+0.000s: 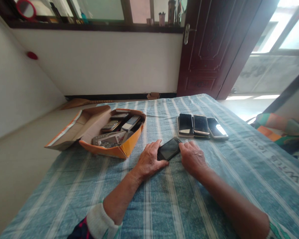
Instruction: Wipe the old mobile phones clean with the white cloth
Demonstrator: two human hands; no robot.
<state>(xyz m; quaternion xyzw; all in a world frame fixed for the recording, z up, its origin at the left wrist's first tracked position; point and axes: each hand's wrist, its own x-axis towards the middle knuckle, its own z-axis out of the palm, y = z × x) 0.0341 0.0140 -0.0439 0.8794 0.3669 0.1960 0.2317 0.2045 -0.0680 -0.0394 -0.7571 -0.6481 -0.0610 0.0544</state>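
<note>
A black smartphone (169,149) is tilted between my two hands, low over the striped cloth. My left hand (150,158) grips its left end, thumb along the near edge and fingers at the far side. At its right end, the fingers of my right hand (192,156) are closed on the corner; their tips are partly hidden. Beyond my right hand, several phones lie in a row of small stacks: a black phone (185,124), a gold-framed phone (201,124) and a white-edged phone (217,128). To the left, an open orange cardboard box (134,141) holds several older phones (112,139).
A blue-and-white striped cloth (149,205) covers the surface. The box's lid (77,127) is folded out to the left. Behind stand a white wall (102,63) and a dark red door (204,49). Colourful fabric (276,127) lies past the right edge.
</note>
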